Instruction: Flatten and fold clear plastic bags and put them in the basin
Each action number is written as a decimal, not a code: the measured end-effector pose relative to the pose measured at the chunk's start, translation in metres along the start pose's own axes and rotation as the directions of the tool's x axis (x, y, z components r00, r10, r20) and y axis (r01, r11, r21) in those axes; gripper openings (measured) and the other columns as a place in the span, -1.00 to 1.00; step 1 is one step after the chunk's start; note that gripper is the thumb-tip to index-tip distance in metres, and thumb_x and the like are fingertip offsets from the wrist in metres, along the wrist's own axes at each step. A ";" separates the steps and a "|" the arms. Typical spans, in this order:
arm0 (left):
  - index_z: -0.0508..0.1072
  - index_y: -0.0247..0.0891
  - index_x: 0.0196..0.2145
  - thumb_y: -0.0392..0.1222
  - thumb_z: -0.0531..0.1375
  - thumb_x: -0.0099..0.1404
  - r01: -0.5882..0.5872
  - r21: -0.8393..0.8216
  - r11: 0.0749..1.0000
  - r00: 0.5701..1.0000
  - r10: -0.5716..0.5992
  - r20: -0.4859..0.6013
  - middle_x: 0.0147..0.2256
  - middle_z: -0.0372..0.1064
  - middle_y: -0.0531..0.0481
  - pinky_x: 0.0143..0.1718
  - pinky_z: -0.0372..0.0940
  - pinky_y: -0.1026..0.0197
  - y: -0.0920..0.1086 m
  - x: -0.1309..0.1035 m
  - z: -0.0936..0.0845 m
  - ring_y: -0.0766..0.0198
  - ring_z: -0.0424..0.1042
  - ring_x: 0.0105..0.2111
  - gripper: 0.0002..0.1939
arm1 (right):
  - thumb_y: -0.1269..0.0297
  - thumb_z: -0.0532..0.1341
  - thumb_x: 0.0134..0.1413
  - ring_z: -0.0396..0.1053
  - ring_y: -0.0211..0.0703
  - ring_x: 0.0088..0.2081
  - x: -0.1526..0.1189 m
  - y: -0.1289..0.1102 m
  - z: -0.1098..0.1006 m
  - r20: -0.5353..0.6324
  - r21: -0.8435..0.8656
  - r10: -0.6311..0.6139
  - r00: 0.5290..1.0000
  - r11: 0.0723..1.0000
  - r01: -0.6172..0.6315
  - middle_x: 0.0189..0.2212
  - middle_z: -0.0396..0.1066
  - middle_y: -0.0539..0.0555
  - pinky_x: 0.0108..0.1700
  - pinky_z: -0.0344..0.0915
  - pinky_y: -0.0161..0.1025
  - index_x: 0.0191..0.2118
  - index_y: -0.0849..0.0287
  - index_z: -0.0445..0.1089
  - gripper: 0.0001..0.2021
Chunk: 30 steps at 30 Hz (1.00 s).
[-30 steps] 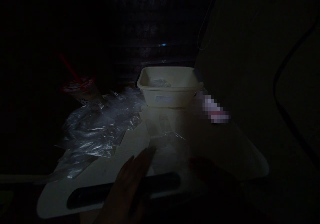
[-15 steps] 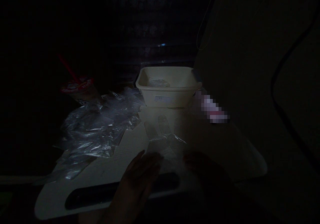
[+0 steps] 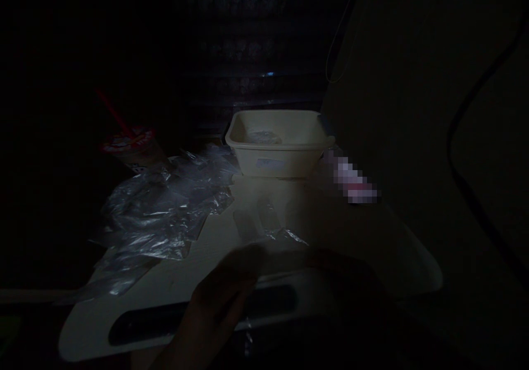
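The light is very dim. My left hand [image 3: 225,290] is at the near edge of a white board-like table, its fingers bent and blurred at the left side of a clear plastic bag [image 3: 283,257]. My right hand [image 3: 336,271], mostly lost in shadow, has its fingers at the bag's right side. The plastic stretches between both hands. At its far end, two rounded, pale translucent strips [image 3: 268,213] lie on the tabletop; what they are I cannot tell. A heap of clear plastic bags [image 3: 157,210] lies left of my hands.
A cream plastic tub [image 3: 281,158] with some clear plastic inside stands at the back of the table [image 3: 182,282]. Behind the heap is a lidded cup [image 3: 136,150] with a red straw. A pixelated pinkish item [image 3: 355,183] lies right of the tub. A dark cable [image 3: 454,166] hangs at right.
My left hand has curled and drawn slightly toward me. The plastic and the pale strips have shifted a little nearer, and an edge of the plastic now runs between my hands.
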<state>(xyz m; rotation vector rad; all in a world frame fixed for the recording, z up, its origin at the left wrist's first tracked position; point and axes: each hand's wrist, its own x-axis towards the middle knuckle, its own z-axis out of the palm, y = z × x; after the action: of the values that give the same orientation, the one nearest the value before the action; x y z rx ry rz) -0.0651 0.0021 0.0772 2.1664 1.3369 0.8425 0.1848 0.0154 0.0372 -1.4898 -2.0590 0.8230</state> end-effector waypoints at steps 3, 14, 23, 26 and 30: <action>0.42 -0.19 -0.26 -0.26 0.03 0.14 0.010 -0.017 1.000 1.000 -0.010 -0.003 -0.27 0.41 -0.03 -0.29 0.33 0.23 -0.001 -0.001 0.000 0.27 0.41 -0.32 -0.77 | 0.30 0.06 -0.10 0.34 -0.07 -0.20 0.003 -0.005 0.000 0.029 -0.080 0.084 0.996 0.993 -0.081 -0.25 0.41 0.03 -0.16 0.29 -0.13 -0.28 0.05 0.41 -0.76; 0.46 -0.20 -0.47 -0.18 0.07 0.09 0.275 -0.127 0.953 0.958 -0.283 -0.046 -0.49 0.45 0.09 -0.49 0.30 0.37 0.003 0.007 0.004 0.34 0.41 -0.53 -0.82 | 0.31 -0.01 -0.11 0.33 -0.12 -0.19 0.012 -0.020 -0.009 0.074 -0.020 0.169 0.983 0.986 -0.168 -0.23 0.40 0.05 -0.13 0.25 -0.17 -0.30 0.13 0.41 -0.70; 0.45 -0.22 -0.43 -0.14 0.03 0.11 0.384 -0.271 0.883 0.911 -0.410 -0.042 -0.36 0.45 0.02 -0.35 0.29 0.23 -0.002 0.018 0.004 0.23 0.41 -0.38 -0.77 | 0.21 0.00 -0.07 0.39 -0.13 -0.35 0.020 -0.025 -0.011 0.008 0.084 0.111 0.994 0.990 -0.111 -0.38 0.45 0.02 -0.32 0.33 -0.23 -0.37 0.11 0.42 -0.73; 0.42 -0.25 -0.45 -0.14 0.00 0.12 0.394 -0.228 0.890 0.916 -0.401 0.017 -0.45 0.45 0.02 -0.49 0.29 0.29 -0.004 0.021 0.004 0.27 0.41 -0.47 -0.77 | 0.19 -0.01 -0.06 0.40 -0.16 -0.45 0.024 -0.026 -0.010 -0.022 0.054 0.161 0.987 0.986 -0.160 -0.50 0.45 0.00 -0.42 0.34 -0.27 -0.43 0.11 0.42 -0.72; 0.35 -0.24 -0.56 -0.10 -0.02 0.14 0.456 -0.149 0.878 0.887 -0.461 -0.005 -0.67 0.34 0.10 -0.66 0.18 0.36 -0.002 0.025 0.006 0.35 0.32 -0.66 -0.74 | 0.18 0.00 -0.07 0.39 -0.18 -0.45 0.029 -0.030 -0.008 -0.059 0.075 0.186 0.981 0.981 -0.182 -0.47 0.45 0.02 -0.44 0.33 -0.31 -0.39 0.14 0.41 -0.73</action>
<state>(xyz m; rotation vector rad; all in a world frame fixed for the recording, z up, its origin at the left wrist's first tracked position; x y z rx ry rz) -0.0540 0.0252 0.0781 1.6258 1.6630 0.7624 0.1615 0.0373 0.0646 -1.6643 -1.8472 0.8935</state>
